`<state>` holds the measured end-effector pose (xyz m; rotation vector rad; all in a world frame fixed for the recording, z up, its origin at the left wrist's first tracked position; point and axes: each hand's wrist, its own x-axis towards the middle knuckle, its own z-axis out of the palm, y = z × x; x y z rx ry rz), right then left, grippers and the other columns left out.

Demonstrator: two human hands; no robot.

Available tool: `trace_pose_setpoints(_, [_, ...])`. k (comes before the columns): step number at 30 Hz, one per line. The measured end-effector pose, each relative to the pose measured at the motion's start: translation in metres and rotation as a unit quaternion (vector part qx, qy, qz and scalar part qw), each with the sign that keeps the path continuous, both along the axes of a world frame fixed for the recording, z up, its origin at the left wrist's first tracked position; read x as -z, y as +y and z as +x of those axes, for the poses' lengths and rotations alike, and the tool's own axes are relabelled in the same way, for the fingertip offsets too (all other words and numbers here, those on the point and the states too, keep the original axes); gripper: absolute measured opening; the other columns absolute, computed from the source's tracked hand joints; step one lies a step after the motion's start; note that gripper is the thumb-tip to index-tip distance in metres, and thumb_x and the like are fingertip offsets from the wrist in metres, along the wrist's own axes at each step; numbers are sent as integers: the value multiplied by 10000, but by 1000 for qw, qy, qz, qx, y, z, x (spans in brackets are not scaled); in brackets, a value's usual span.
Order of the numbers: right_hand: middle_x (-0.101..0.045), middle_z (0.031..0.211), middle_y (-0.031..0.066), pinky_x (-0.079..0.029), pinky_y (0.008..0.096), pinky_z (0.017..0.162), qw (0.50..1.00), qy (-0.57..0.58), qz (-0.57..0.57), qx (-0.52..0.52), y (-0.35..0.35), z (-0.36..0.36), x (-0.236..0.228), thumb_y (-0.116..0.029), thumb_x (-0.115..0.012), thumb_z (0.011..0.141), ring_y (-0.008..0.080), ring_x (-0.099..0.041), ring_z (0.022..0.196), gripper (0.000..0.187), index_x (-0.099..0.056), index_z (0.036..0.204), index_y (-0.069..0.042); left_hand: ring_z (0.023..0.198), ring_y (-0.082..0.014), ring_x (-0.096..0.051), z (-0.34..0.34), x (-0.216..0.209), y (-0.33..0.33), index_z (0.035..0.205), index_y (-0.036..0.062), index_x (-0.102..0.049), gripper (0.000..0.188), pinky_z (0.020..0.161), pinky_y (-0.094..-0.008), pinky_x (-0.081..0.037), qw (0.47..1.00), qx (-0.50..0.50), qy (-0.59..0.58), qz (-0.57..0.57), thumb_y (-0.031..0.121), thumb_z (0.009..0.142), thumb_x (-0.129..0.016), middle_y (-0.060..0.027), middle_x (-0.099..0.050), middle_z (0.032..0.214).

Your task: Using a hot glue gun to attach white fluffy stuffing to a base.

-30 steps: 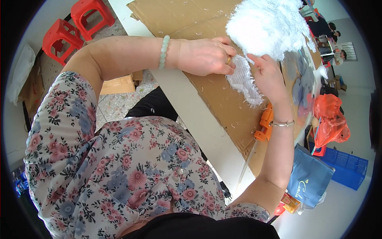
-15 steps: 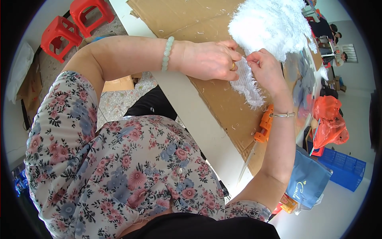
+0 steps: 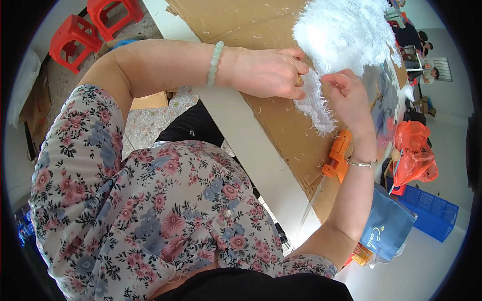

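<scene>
A small piece of white fabric (image 3: pixel 315 103), ribbed with frayed, fringed edges, lies over the brown cardboard. My left hand (image 3: pixel 271 73) is closed on its upper left part, thumb and fingers pressing the cloth. By the fabric's upper right edge, my right hand (image 3: pixel 347 95) is closed, its thumb and forefinger pinched together. Whatever those fingertips hold is too small to make out. Just beyond both hands sits a large heap of fluffy white material (image 3: pixel 346 35). An orange glue gun (image 3: pixel 337 153) lies on the cardboard below my right wrist.
Cardboard (image 3: pixel 276 123) covers much of the white table (image 3: pixel 251 150), with loose white threads scattered over it. A red plastic bag (image 3: pixel 414 153), a blue bag (image 3: pixel 386 223) and a blue crate (image 3: pixel 429 210) are at the right. Red stools (image 3: pixel 75 42) stand at the far left.
My right hand has shifted a little right and down, its fingertips drawing away from the fabric's upper edge. My left hand keeps its hold on the fabric.
</scene>
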<state>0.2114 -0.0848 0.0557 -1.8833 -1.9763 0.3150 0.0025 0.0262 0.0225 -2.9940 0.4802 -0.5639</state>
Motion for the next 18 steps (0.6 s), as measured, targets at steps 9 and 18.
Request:
trace_pose_setpoints(9, [-551, 829, 108, -461, 329, 703, 991, -123, 43, 6, -23, -1, 25, 64, -487, 732, 260, -561, 774, 383, -655, 1060, -38, 865, -215, -518, 2, 6, -2, 947, 79, -641, 225, 932, -389, -362, 998, 12, -61, -9, 113, 729, -596, -25, -556, 560])
trace_pose_setpoints(18, [-547, 839, 94, -454, 380, 709, 959, -271, 81, -13, -35, -33, 12, 64, -518, 724, 269, -549, 811, 404, -661, 1077, -72, 850, -213, -515, 0, 6, 0, 984, 66, -629, 260, 924, -384, -363, 998, 9, -59, -7, 107, 731, -584, -28, -548, 557])
